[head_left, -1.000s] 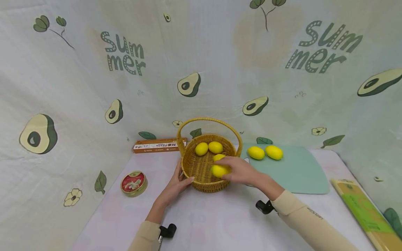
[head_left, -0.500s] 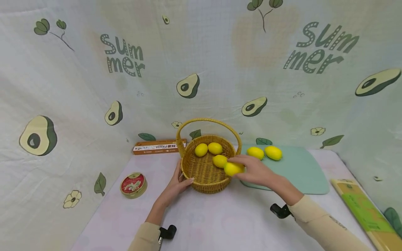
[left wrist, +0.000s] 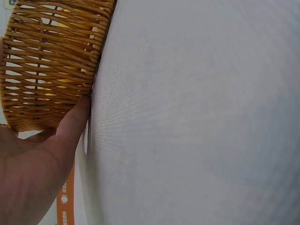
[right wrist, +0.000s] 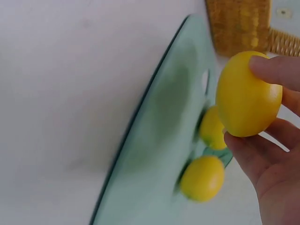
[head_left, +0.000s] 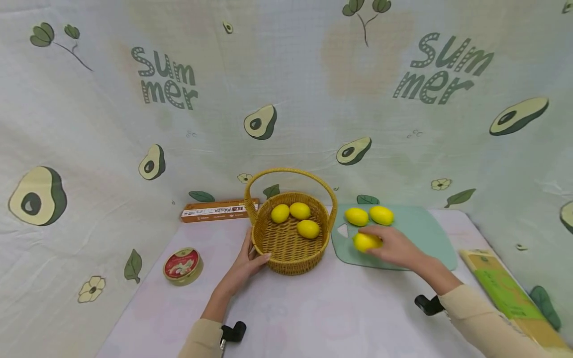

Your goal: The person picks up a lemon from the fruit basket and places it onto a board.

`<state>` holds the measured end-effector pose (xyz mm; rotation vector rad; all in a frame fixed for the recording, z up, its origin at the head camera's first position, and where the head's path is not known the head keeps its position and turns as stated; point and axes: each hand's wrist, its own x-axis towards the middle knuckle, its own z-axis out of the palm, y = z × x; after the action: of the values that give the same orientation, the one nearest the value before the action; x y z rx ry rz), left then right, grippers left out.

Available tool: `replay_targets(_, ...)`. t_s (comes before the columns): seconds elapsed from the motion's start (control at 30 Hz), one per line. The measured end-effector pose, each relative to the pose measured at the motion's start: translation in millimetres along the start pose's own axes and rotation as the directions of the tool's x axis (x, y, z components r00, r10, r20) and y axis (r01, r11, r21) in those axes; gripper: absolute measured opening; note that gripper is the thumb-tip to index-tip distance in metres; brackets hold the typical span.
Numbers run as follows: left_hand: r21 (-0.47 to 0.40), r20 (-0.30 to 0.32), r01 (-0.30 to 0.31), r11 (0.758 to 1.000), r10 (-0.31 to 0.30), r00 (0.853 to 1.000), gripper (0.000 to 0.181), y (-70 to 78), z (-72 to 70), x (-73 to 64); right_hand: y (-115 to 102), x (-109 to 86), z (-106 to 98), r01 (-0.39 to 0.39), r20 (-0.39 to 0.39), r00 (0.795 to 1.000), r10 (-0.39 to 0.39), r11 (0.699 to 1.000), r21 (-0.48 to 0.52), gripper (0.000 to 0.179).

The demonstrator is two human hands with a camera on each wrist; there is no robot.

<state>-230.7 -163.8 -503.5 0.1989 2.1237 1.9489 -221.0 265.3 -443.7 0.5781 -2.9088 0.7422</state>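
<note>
My right hand (head_left: 396,247) pinches a lemon (head_left: 367,242) over the near part of a pale green cutting board (head_left: 418,238). The right wrist view shows the thumb on one side of this lemon (right wrist: 248,93) and fingers on the other. My left hand (head_left: 243,264) holds the left side of a round wicker basket (head_left: 291,268) with a tall handle, thumb at its front and fingers along its side. In the left wrist view the thumb touches the basket (left wrist: 51,70) low, near the table. Inside the basket lie three lemons (head_left: 308,229).
Two more lemons (head_left: 356,217) lie at the board's back edge. A pasta box (head_left: 219,210) stands behind on the left, a round red tin (head_left: 182,266) at the left. A long green-and-tan packet (head_left: 506,288) lies at the right edge. A printed cloth (head_left: 295,64) hangs behind.
My right hand has carried the lemon out of the basket, rightward to above the cutting board. The left hand has stayed on the basket. The head view has shifted slightly right.
</note>
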Motion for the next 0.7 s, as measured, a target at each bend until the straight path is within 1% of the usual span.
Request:
replay_targets(0.1,0.000,-0.009,0.005,1.000,-0.005,1.000,0.103,-0.5,-0.6,-0.1,15,-5.9,-5,-0.030,0.000,1.000,0.030,0.999,-0.009,0.051)
replay_targets(0.2,0.002,-0.003,-0.001,1.000,0.001,1.000,0.102,-1.6,-0.7,0.8,28,-12.2,-10,-0.078,-0.001,0.997,0.078,0.997,-0.018,0.053)
replay_targets(0.37,-0.008,-0.001,0.008,1.000,-0.008,1.000,0.103,-3.2,-1.5,0.8,52,-18.6,-13,-0.141,0.009,0.990,0.142,0.989,-0.042,0.054)
replay_targets(0.53,-0.008,-0.007,0.011,1.000,-0.011,1.000,0.102,-1.8,-1.2,0.2,74,-22.6,-16,-0.192,0.028,0.981,0.193,0.981,-0.038,0.055)
replay_targets(0.7,-0.017,-0.008,0.014,1.000,-0.014,1.000,0.101,-0.5,-0.5,0.7,87,-20.8,-23,-0.235,0.041,0.971,0.236,0.972,-0.028,0.056)
